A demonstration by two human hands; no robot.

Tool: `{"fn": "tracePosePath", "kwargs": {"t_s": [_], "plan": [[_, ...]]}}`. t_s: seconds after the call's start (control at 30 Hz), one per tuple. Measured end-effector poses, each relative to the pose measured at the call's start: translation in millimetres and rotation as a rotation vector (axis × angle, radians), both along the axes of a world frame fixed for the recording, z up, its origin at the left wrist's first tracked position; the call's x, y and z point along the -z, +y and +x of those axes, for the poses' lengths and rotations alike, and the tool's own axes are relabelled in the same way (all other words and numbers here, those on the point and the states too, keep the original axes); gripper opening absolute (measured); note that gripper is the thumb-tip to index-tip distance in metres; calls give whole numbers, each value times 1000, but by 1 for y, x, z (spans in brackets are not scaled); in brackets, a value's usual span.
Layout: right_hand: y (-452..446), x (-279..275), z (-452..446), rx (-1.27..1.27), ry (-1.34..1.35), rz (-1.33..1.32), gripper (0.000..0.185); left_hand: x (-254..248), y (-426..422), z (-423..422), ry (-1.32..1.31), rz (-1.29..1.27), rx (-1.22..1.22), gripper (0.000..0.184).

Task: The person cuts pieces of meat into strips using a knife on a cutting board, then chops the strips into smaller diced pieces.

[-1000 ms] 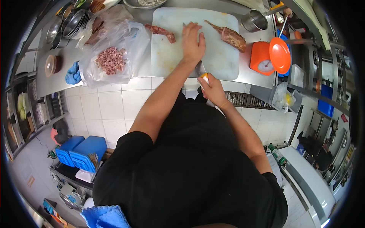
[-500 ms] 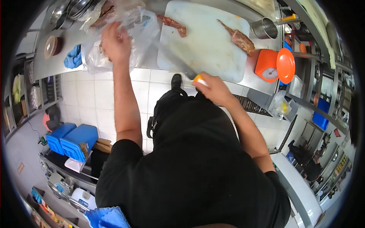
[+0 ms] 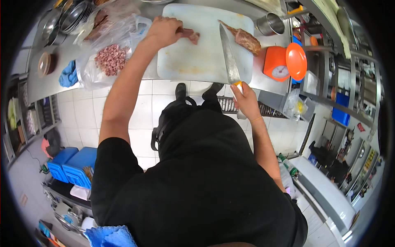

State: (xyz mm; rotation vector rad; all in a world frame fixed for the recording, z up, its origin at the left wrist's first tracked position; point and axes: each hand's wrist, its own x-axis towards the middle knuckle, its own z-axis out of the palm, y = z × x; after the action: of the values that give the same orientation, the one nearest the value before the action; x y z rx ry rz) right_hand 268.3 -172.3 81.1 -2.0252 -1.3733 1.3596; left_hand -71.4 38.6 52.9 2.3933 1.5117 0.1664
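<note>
My left hand (image 3: 165, 31) is closed on one end of a strip of meat (image 3: 191, 36) over the left part of the white cutting board (image 3: 197, 73). In my right hand (image 3: 246, 101), at the board's front right edge, is the handle of a large knife (image 3: 230, 55). Its blade points away from me, over the board. A larger piece of meat (image 3: 247, 41) with a thin end lies at the board's right side. Left of the board, diced meat (image 3: 111, 60) lies on a clear plastic bag (image 3: 85, 71).
An orange scale (image 3: 275, 62) with an orange dish (image 3: 296, 61) and a metal pot (image 3: 270, 24) stand right of the board. At the left are a blue cloth (image 3: 68, 74), a lidded tub (image 3: 46, 64) and metal bowls (image 3: 75, 17).
My left hand has moved from the plastic bag to the strip of meat and closed on it. The knife blade has swung from pointing left to pointing away over the board.
</note>
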Motion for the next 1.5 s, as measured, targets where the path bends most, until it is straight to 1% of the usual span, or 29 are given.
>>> {"fn": "tracePosePath", "kwargs": {"t_s": [0.07, 0.1, 0.13, 0.17, 0.2, 0.23, 0.27, 0.3, 0.33, 0.43, 0.53, 0.63, 0.73, 0.83, 0.9, 0.97, 1.03, 1.13, 1.23, 1.33, 1.43, 1.5], "plan": [[-10, -2, 1, 12, -34, 14, 39, -1, -11, 19, -265, -183, -40, 32], [-15, -5, -1, 6, -49, 44, 39, 11, -15, 27, -354, -208, -28, 42], [-17, -6, -1, -1, -66, 78, 39, 13, -20, 38, -291, -255, -80, 43], [-21, 3, 2, -74, -161, 208, 41, 14, -26, 52, -230, -300, -131, 43], [-22, 2, 2, -112, -241, 247, 42, 18, -33, 62, -168, -343, -180, 44], [-22, 1, 1, -150, -321, 283, 44, 30, -44, 68, -165, -144, -202, 42], [-22, 0, -2, -190, -401, 317, 45, 42, -48, 69, -174, -48, -245, 42], [-19, -6, -4, -230, -451, 225, 44, 42, -52, 71, -182, 44, -289, 42], [-17, -7, -5, -272, -486, 244, 43, 44, -56, 71, -188, 137, -335, 42], [-10, -10, -12, -386, -571, 294, 39, 36, -69, 73, -265, 66, -316, 48], [-3, -22, -19, -441, -620, 326, 38, 28, -88, 81, -237, 118, -213, 53], [4, -30, -18, -503, -668, 325, 37, 26, -89, 83, -234, 21, -225, 58], [8, -45, -17, -546, -686, 246, 36, 26, -87, 80, -298, -59, -228, 58], [5, -63, -20, -586, -735, 166, 36, 25, -82, 78, -297, -104, -235, 56], [4, -59, -20, -600, -736, 132, 36, 28, -80, 78, -312, -100, -231, 56], [3, -47, -22, -598, -712, 121, 36, 31, -80, 77, -326, -102, -227, 56], [15, -22, -26, -580, -664, 144, 36, 31, -79, 76, -337, -103, -225, 57], [29, 23, -40, -524, -628, 182, 37, 25, -75, 74, -332, -180, -230, 58], [41, 37, -47, -505, -604, 216, 37, 24, -77, 73, -350, -173, -226, 58], [46, 36, -43, -494, -562, 218, 38, 38, -77, 70, -346, -58, -237, 55], [48, 26, -40, -494, -551, 190, 39, 42, -62, 52, -269, -12, -343, 62], [44, 14, -39, -472, -537, 187, 40, 35, -60, 41, -151, 109, -398, 65]]}}
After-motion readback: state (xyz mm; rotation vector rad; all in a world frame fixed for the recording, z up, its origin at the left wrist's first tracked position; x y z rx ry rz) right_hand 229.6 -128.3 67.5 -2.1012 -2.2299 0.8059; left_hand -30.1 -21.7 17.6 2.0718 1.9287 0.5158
